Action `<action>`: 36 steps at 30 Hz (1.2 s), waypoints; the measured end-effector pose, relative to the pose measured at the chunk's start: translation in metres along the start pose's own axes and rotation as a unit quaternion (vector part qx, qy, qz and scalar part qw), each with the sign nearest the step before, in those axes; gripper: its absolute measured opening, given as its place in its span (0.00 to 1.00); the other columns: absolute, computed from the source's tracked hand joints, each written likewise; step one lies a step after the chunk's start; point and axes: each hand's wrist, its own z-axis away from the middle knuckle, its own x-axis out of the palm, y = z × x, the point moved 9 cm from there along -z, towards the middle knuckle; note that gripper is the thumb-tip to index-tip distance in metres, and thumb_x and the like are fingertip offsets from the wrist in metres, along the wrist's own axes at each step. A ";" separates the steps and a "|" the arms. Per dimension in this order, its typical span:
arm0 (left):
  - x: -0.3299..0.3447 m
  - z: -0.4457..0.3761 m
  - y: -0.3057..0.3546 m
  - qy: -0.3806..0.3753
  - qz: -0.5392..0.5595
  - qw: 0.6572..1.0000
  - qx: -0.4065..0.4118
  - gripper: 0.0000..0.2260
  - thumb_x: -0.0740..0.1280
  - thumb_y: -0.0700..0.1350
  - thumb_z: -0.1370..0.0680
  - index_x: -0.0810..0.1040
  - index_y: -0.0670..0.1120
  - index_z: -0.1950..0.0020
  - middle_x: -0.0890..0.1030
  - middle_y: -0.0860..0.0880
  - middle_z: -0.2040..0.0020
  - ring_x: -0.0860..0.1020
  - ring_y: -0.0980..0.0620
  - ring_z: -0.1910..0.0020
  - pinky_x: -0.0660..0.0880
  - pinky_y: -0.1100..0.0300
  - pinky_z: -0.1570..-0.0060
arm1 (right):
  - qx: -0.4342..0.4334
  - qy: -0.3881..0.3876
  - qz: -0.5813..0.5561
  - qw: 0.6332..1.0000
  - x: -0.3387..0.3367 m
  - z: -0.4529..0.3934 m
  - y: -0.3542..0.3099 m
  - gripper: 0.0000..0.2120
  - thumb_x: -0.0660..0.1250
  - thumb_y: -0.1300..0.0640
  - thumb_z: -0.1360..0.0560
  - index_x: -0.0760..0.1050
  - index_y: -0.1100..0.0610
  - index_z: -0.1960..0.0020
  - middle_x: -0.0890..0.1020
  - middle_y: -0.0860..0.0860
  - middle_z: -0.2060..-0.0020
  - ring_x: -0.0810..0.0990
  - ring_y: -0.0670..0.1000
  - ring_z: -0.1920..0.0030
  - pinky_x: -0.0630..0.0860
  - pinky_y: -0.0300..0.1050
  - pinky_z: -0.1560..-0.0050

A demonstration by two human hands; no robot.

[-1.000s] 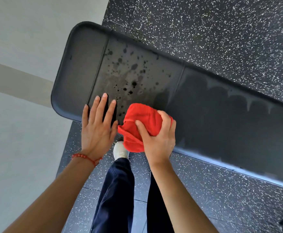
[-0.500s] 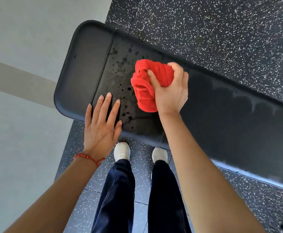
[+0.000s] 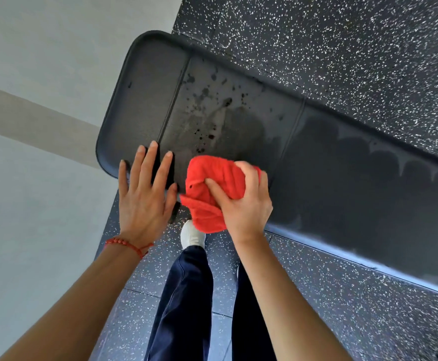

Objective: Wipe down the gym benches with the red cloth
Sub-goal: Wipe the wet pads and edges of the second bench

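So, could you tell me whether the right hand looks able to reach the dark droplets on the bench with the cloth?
Probably yes: the right hand grips the red cloth beside the droplets, with bare bench between.

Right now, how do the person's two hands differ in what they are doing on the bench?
The left hand lies flat with its fingers spread on the bench pad, holding nothing; the right hand is curled round the bunched red cloth. The left hand sits near the pad's rounded end; the right hand sits further along, beside it. Only the left wrist wears a red bead bracelet. Both are at the pad's near edge.
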 end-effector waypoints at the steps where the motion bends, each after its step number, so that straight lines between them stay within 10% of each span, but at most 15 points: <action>1: 0.000 0.000 -0.004 -0.001 -0.004 1.000 -0.004 0.23 0.56 0.48 0.23 0.67 0.40 0.29 0.64 0.37 0.28 0.61 0.38 0.29 0.55 0.37 0.33 | -0.009 0.001 -0.001 1.000 0.000 -0.008 -0.003 0.28 0.66 0.34 0.37 0.76 0.54 0.47 0.78 0.54 0.55 0.79 0.55 0.59 0.75 0.45 0.66; 17: 0.003 -0.002 -0.013 0.017 0.013 1.000 0.011 0.23 0.56 0.48 0.23 0.67 0.42 0.30 0.65 0.38 0.28 0.61 0.40 0.29 0.57 0.36 0.34 | 0.037 0.087 -0.023 0.995 0.019 -0.098 -0.039 0.25 0.70 0.39 0.34 0.74 0.52 0.42 0.78 0.54 0.49 0.78 0.57 0.53 0.68 0.45 0.61; 25: -0.015 -0.023 -0.051 0.054 0.051 0.995 -0.061 0.21 0.61 0.42 0.21 0.66 0.42 0.28 0.63 0.39 0.27 0.59 0.40 0.28 0.51 0.40 0.31 | -0.062 -0.036 -0.006 0.997 0.046 0.009 -0.051 0.25 0.64 0.35 0.35 0.73 0.51 0.46 0.78 0.55 0.58 0.80 0.56 0.62 0.74 0.43 0.71; 36: -0.014 -0.028 -0.054 0.049 0.041 0.997 -0.044 0.22 0.54 0.45 0.22 0.67 0.40 0.29 0.64 0.38 0.28 0.61 0.37 0.29 0.57 0.39 0.33 | -0.073 -0.022 -0.007 0.997 0.057 -0.073 -0.083 0.24 0.71 0.39 0.34 0.76 0.54 0.45 0.78 0.57 0.54 0.79 0.60 0.57 0.72 0.48 0.67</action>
